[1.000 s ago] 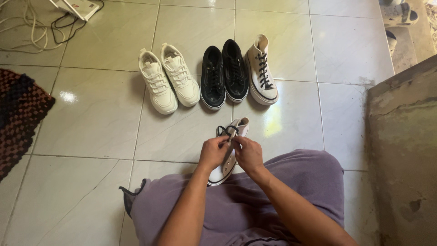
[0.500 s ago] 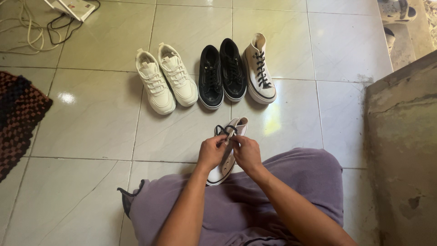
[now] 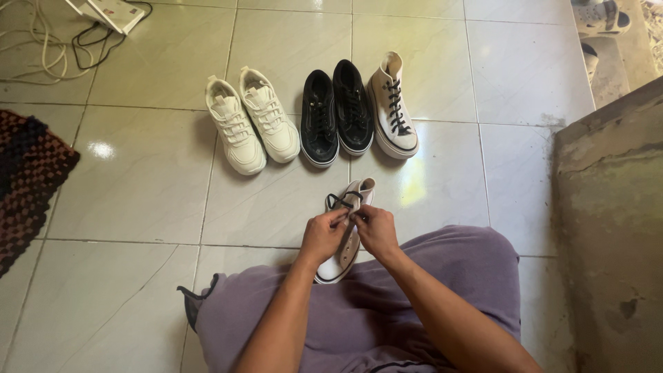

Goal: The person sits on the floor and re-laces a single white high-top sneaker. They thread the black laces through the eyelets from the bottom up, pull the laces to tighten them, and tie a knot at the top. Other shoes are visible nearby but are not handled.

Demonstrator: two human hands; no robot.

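At the left edge of the tiled floor lies a dark woven mat, with a tangle of cables in the far left corner. Further right, a pair of white sneakers, a pair of black sneakers and one cream high-top with black laces stand in a row, toes toward the person. Just nearer, against the purple-clad lap, lies a second cream high-top shoe, its long axis running away from the person, opening at the far end. The left hand and right hand are close together over it, both pinching its black lace near the top eyelets; neither is clearly nearer. Nothing stands between hands and shoe. A stained concrete block fills the right edge.
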